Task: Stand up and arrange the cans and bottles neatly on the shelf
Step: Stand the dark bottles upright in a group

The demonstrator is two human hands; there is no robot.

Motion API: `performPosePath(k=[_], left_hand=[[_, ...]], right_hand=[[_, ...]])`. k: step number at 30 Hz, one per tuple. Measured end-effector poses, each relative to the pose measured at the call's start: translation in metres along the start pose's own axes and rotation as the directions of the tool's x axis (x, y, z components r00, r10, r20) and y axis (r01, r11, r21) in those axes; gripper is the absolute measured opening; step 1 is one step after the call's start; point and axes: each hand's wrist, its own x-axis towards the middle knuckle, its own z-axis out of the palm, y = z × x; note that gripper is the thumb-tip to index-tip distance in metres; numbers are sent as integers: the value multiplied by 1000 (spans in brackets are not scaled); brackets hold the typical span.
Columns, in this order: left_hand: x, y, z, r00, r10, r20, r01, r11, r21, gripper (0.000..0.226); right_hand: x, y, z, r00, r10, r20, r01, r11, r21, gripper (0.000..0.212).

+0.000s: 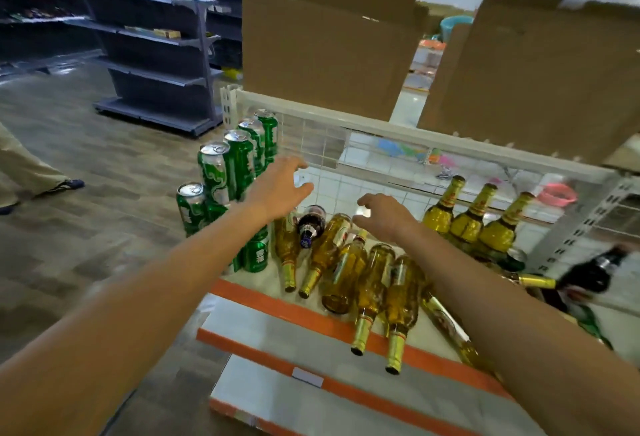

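While L hand (280,186), R hand (384,217) hover splayed, empty | btls (372,276) lying | can (214,167) txt blurred

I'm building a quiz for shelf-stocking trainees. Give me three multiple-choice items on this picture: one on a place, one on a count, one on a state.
1. Where on the white, orange-edged shelf do the tall green drink cans stand?
A. left end
B. right end
C. middle

2. How many gold-necked yellow glass bottles stand upright at the back right?
A. one
B. three
C. six

3. How are the yellow glass bottles in the middle placed?
A. upright
B. lying on their sides
C. packed in a box

Answers: 1 A, the cans cluster at the left end; 2 B, three necks rise side by side; 3 B, their necks point toward the shelf's front edge.
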Motion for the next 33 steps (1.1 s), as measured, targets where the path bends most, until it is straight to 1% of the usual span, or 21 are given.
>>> performPosePath(k=[4, 7, 10, 12, 14, 18, 21, 24, 26, 29, 31, 33], left_hand=[[-3, 7, 47, 993, -30, 115, 29, 999, 15, 48], [-4, 7, 66, 981, -53, 185, 44, 998, 54, 44], [-3, 5, 73, 972, -73, 225, 64, 997, 47, 39], [0, 0, 75, 970, -92, 226, 85, 995, 43, 37], [6, -6, 77, 972, -102, 212, 92, 994, 57, 36], [24, -21, 81, 967, -129, 220, 106, 988, 115, 35], [42, -39, 89, 953, -165, 256, 111, 971, 212, 35], [64, -57, 100, 939, -216, 267, 127, 941, 313, 40], [80, -66, 111, 923, -251, 292, 128, 915, 382, 40], [104, -78, 128, 897, -334, 288, 178, 872, 456, 37], [120, -84, 139, 887, -373, 272, 216, 856, 470, 36], [135, -90, 150, 879, -400, 260, 268, 865, 425, 38]], right_hand=[[-32, 40, 13, 996, 81, 33, -81, 997, -16, 52], [-48, 54, 29, 992, 115, 49, -114, 993, -19, 52], [-48, 46, 41, 995, 101, 22, -103, 986, 132, 60], [-39, 34, 48, 998, 57, -15, -54, 985, 164, 63], [-26, 20, 57, 1000, -14, -25, 17, 992, 123, 64], [8, -1, 83, 992, -121, 21, 120, 992, 39, 64], [37, -3, 104, 989, -140, 56, 138, 990, 38, 63], [66, 1, 118, 985, -162, 55, 161, 987, 22, 63], [87, 5, 129, 975, -214, 59, 214, 977, 13, 64], [112, 11, 153, 939, -341, 50, 344, 935, -81, 69], [124, 16, 165, 907, -422, 4, 418, 896, -150, 71], [136, 22, 171, 838, -545, -36, 523, 819, -236, 72]])
